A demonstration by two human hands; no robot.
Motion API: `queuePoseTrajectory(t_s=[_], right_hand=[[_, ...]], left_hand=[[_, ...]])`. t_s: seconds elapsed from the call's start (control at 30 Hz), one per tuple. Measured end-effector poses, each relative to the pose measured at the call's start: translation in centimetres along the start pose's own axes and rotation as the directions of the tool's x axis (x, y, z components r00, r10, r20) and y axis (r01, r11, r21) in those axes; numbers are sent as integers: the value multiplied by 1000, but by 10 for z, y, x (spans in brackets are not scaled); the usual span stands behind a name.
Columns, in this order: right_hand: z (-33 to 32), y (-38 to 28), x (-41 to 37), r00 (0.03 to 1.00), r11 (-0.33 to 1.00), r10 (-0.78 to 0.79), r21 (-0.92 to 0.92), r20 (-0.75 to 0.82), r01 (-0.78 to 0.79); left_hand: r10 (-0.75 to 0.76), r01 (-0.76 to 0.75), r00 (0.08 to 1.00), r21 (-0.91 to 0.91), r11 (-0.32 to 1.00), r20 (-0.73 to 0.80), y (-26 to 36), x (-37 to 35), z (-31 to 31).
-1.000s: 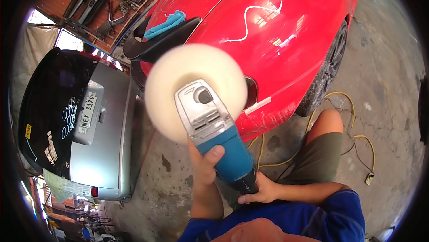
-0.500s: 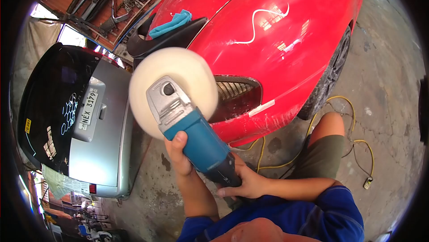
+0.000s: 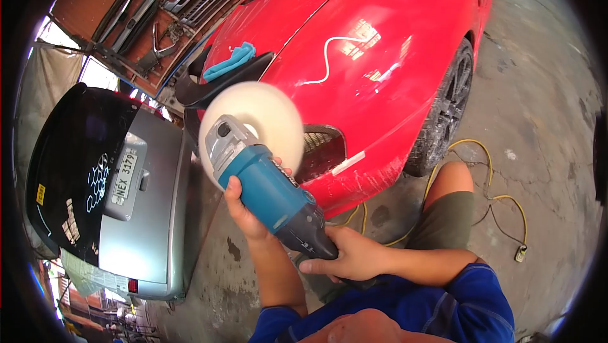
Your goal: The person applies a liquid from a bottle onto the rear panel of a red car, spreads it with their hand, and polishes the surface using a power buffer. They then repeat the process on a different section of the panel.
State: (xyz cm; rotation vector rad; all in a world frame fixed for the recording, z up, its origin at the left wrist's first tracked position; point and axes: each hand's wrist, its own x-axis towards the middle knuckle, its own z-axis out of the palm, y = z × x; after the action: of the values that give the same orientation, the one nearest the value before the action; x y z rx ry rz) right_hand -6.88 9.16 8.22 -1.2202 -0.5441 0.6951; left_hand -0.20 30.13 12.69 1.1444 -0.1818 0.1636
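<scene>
The left hand (image 3: 252, 216) is closed around the blue body of the polisher (image 3: 265, 186), its thumb on the near side and fingertips showing on the far side. The right hand (image 3: 351, 254) is wrapped around the black rear end of the polisher, nearer the person's blue shirt (image 3: 405, 311). The polisher slants away to the left, its silver head over a round cream pad (image 3: 275, 118). The pad overlaps the near left corner of the red car (image 3: 380, 102) in view; whether they touch, I cannot tell.

On the red car, a wavy white line (image 3: 327, 58) runs across the paint, and a pale strip (image 3: 348, 162) lies beside the mesh opening (image 3: 323, 146). A light blue cloth (image 3: 231, 63) rests on a black part (image 3: 225, 86) beyond the pad. The silver car (image 3: 142, 210) stands on the left, its back end showing. To the right, a yellow cord (image 3: 486, 159) loops over the concrete floor (image 3: 538, 121) near the wheel (image 3: 448, 112) and the person's bent knee (image 3: 449, 181). Car parts (image 3: 168, 32) lie at the far left.
</scene>
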Motion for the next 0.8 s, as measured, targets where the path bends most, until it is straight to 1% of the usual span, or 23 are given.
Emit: queuePoseTrajectory(t_s=[0.1,0.2,0.23,0.3,0.33,0.37,0.4,0.43,0.47,0.5,0.53,0.6,0.63,0.67,0.77,0.8], right_hand=[[-9,-3,-16,1000,997,12,-73,-9,-13],[-19,20,-23,993,993,-110,-34,-40,109],[-23,22,-28,985,985,-169,34,-26,170],[-30,24,-37,959,945,-284,173,1,279],[-35,31,-40,934,911,-357,212,-31,355],[-40,40,-41,903,870,-426,247,-61,427],[-45,44,-45,868,824,-489,280,-89,492],[-51,37,-53,863,783,-489,370,-131,500],[-63,38,-59,858,777,-495,372,-138,508],[-74,38,-63,852,739,-501,438,-151,512],[-84,38,-65,846,697,-506,500,-165,514],[-105,45,-63,834,601,-530,626,-154,497],[-114,49,-63,843,560,-517,686,-150,465],[-120,50,-62,845,568,-520,688,-126,452],[-125,48,-58,847,568,-525,708,-82,420],[-121,46,-57,865,611,-495,675,-80,413]], left_hand=[[45,-43,999,-88,995,26,-4,-6,26],[82,-89,987,47,995,141,-4,0,46],[84,-112,981,157,981,177,-4,4,56],[80,-166,968,369,914,238,0,14,88],[40,-165,958,428,889,286,3,18,111],[42,-181,945,413,893,324,-3,27,127],[56,-182,942,364,914,330,-11,31,151],[11,-188,895,355,916,446,-11,41,168],[-75,-151,853,381,912,517,-19,57,178],[-48,-185,841,369,911,538,-27,64,194],[-53,-165,849,360,918,525,-39,72,205],[-5,-208,899,437,875,438,-65,90,214],[20,-231,912,473,850,410,-76,96,216],[45,-251,923,509,823,383,-84,103,215],[105,-286,937,557,780,334,-81,98,211],[93,-255,939,488,835,331,-79,95,207]])
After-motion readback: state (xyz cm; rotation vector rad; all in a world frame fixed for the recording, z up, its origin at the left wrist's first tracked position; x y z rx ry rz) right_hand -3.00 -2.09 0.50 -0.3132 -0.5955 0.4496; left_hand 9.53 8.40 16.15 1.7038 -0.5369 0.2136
